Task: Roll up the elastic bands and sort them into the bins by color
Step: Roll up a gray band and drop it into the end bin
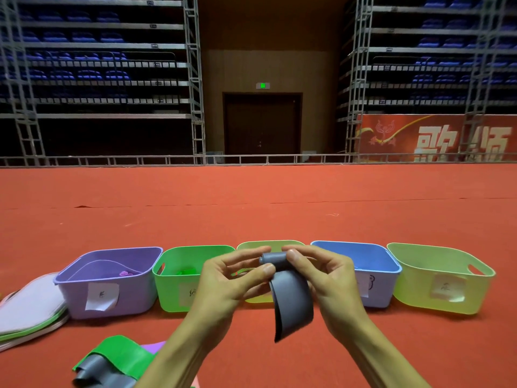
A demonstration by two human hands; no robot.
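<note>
- Grey band (292, 299), part rolled, pinched at its roll by left hand (223, 281) and right hand (330, 278), above the carpet (251, 191)
- Purple bin (134, 299): small purple roll (125, 273) inside
- Green bin (172, 292): green roll (186, 271) inside

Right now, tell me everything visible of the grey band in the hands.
The grey band is a flat, matte, rubbery-looking strip, partly rolled: a tight coil at its top, the rest hanging loose and curving down above the red floor. The left hand and right hand pinch the coil.
</note>
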